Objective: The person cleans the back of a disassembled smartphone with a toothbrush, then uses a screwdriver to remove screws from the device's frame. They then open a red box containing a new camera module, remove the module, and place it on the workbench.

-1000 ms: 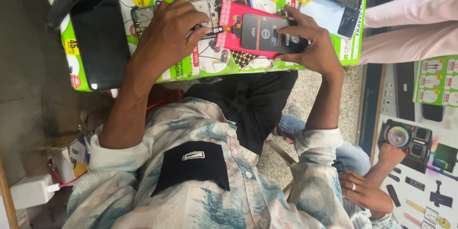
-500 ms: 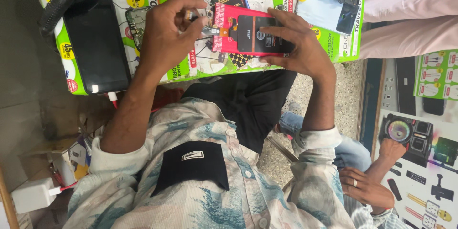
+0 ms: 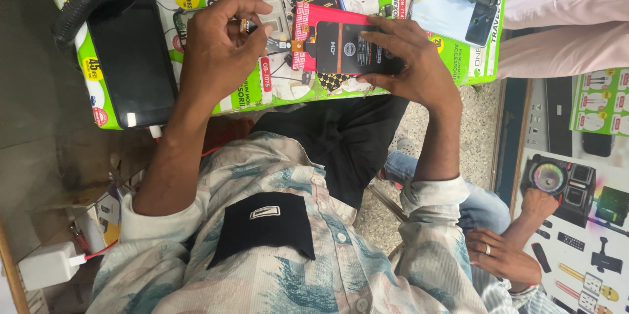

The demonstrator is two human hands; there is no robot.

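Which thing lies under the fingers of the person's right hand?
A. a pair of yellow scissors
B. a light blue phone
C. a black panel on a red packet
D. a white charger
C: the right hand rests its fingers on the black panel, which lies on the red packet.

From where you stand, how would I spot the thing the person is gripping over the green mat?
Find the bright green printed mat along the top of the view. Near its middle, the right hand holds a flat black screen panel lying on a red patterned card. Unlike the large black phone at the mat's left end, it carries a round label.
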